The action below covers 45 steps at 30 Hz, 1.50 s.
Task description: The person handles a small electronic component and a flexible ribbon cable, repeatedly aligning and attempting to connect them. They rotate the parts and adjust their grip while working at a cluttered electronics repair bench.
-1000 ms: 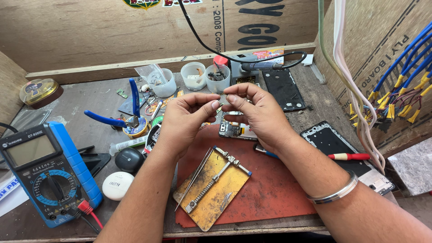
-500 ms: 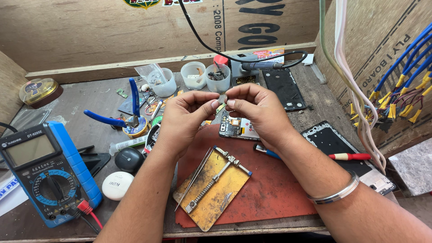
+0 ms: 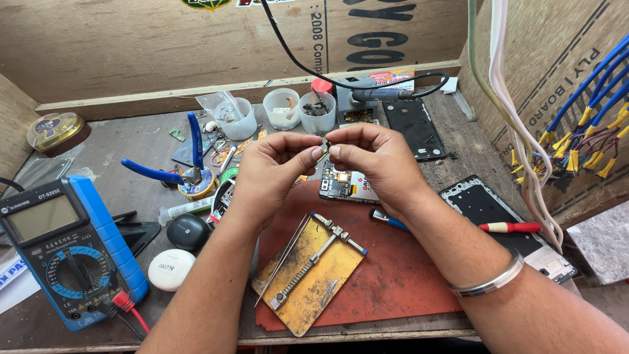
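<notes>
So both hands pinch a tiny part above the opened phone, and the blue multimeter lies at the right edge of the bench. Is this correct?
Not quite. The head view shows the blue multimeter at the left edge of the bench, not the right. The rest holds: the left hand and right hand pinch a tiny part together above the opened phone.

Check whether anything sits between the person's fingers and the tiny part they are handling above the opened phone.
Nothing visible does. The left hand and right hand meet fingertip to fingertip, pinching the tiny part directly between them. The opened phone lies on the red mat just below, partly hidden by the right hand.
</notes>
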Tool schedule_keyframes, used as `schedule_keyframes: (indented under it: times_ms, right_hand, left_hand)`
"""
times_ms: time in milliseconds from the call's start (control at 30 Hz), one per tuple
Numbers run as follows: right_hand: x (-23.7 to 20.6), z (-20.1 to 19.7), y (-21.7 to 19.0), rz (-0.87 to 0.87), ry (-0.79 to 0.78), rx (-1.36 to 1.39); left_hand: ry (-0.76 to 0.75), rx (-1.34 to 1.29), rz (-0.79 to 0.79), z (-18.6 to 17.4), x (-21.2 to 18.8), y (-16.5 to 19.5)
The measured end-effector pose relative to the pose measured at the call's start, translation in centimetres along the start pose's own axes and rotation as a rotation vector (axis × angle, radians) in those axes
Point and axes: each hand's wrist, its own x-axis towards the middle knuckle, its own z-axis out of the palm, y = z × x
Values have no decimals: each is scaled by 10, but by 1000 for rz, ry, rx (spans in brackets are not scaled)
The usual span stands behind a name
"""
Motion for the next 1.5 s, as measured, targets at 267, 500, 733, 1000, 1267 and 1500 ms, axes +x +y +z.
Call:
schedule_keyframes:
  times_ms: [267, 500, 733, 1000, 1267, 1500]
  right_hand:
    - [0, 1, 1, 8, -1, 3]
    - [0, 1, 1, 14, 13, 35]
    - [-1, 3, -1, 51, 21, 46]
    - [-1, 5, 1, 62, 24, 51]
    - [0, 4, 3, 47, 11, 44]
    - [-1, 4, 4, 33, -5, 29]
  left_hand:
    - [5, 10, -3, 0, -1, 1]
    - [0, 18, 2, 1, -2, 2]
    - [5, 30, 3, 1, -2, 1]
    - [3, 15, 1, 0, -2, -1]
    - [12, 44, -4, 0, -2, 0]
    - [-1, 38, 11, 0, -1, -1]
